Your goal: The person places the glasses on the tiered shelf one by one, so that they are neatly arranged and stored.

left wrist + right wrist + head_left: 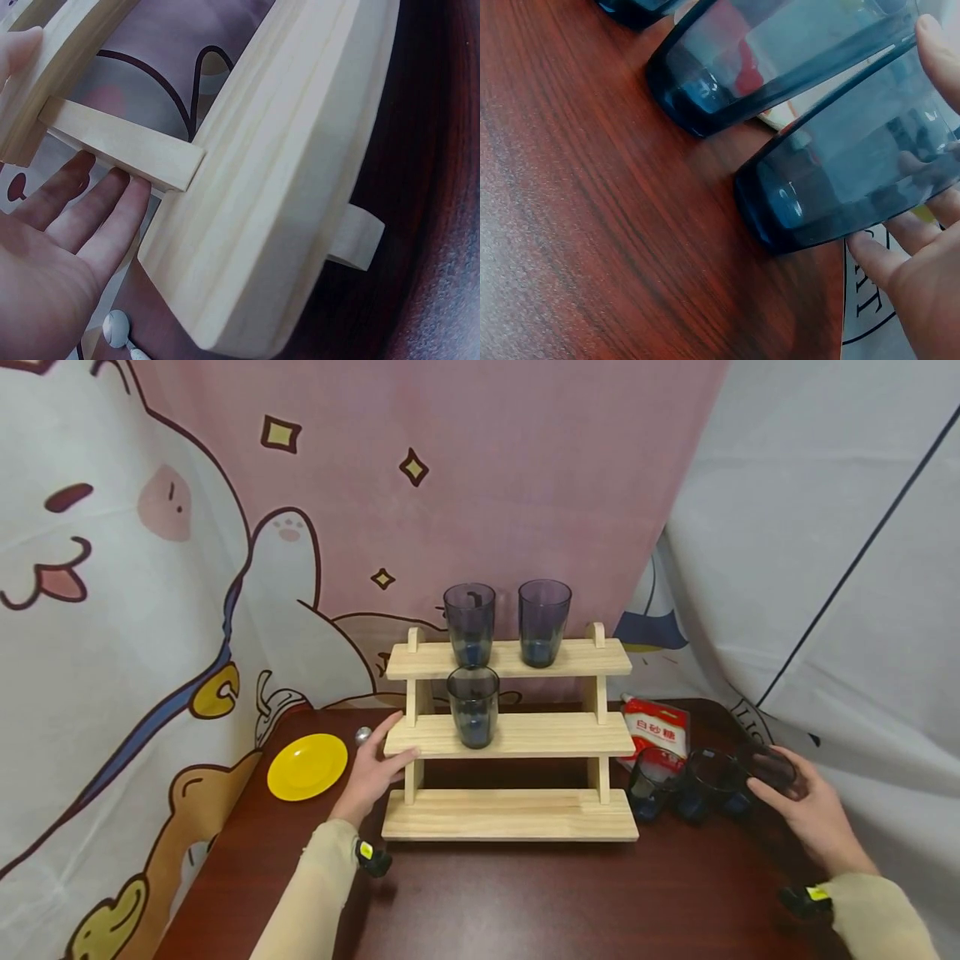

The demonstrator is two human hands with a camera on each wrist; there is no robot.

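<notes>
A pale wooden three-tier display rack (510,818) stands on the table. My left hand (367,781) grips the left end of its middle shelf, thumb at the front edge; in the left wrist view the other fingers (112,217) touch the side upright. Two tinted drinking glasses (470,627) (543,625) stand on the top shelf, and one glass (474,710) is on the middle shelf. At the far right my right hand (817,818) holds a dark blue glass (832,165) between thumb and fingers. Beside it stand two more glasses (651,789) (703,789).
Behind the right-hand glasses lies a red and white sugar bag (660,727). A yellow plate (307,767) is at the left of the dark wood table (525,902), with a spoon (117,328) close to the rack. Printed cloth (480,485) hangs behind and at both sides.
</notes>
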